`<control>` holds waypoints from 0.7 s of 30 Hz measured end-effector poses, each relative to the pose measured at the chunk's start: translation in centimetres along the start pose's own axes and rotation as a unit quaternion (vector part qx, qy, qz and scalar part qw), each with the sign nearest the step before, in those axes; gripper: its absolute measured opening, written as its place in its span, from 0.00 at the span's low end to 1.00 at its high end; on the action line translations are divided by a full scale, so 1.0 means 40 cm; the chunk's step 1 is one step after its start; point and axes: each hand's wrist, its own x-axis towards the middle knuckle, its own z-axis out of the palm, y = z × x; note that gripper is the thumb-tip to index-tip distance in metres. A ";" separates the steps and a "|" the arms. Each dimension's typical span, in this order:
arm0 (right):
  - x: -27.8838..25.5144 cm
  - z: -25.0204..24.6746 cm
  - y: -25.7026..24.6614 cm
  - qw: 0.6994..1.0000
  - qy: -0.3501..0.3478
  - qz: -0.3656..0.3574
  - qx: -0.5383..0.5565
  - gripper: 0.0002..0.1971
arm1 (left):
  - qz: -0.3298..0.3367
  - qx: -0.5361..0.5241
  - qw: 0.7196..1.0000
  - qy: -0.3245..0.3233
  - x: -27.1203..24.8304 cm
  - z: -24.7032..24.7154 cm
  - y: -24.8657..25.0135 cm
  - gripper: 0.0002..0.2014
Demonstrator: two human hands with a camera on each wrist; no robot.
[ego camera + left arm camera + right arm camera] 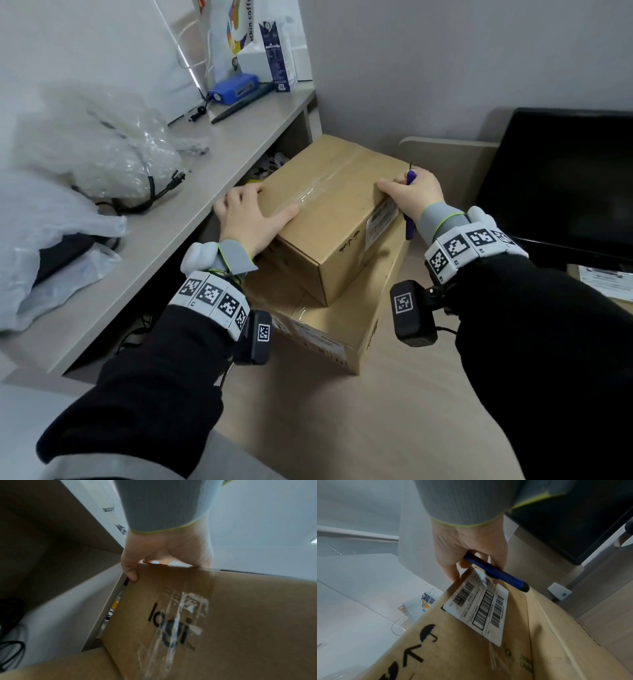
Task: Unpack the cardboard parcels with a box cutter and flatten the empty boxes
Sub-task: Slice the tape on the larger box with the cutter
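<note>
Top box sits taped shut on a lower box on the floor, beside the worktop. Left hand lies flat on the lid, fingers straight, just short of the tape seam. Right hand has fingers curled round the blue box cutter at the box's far corner. Step in hand: steadying the box before cutting. Next likely needs the blade brought to the seam, clear of the left fingers.

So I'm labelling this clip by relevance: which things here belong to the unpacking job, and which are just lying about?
Part of the job:
- top box, still taped, held by left hand and right hand
- box cutter, in the right hand
- lower box, beneath the top one

Lying about:
- plastic wrapping on the desk
- blue device
- black pen
- carton
- monitor
</note>
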 end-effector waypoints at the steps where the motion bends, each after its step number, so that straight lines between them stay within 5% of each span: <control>1: -0.004 -0.010 0.002 1.000 0.002 0.001 0.000 0.18 | 0.001 0.006 1.000 -0.006 0.002 -0.004 0.002 0.43; 7: -0.051 -0.065 0.036 1.000 -0.023 0.001 0.010 0.20 | -0.056 -0.111 0.992 -0.021 -0.018 0.010 0.024 0.40; 14: -0.098 -0.241 0.110 1.000 0.023 0.012 0.011 0.16 | 0.045 -0.075 0.996 0.014 -0.089 0.036 0.212 0.38; 21: -0.206 -0.511 0.189 0.990 0.100 0.092 -0.021 0.19 | 0.138 -0.075 0.987 -0.045 -0.170 0.104 0.470 0.40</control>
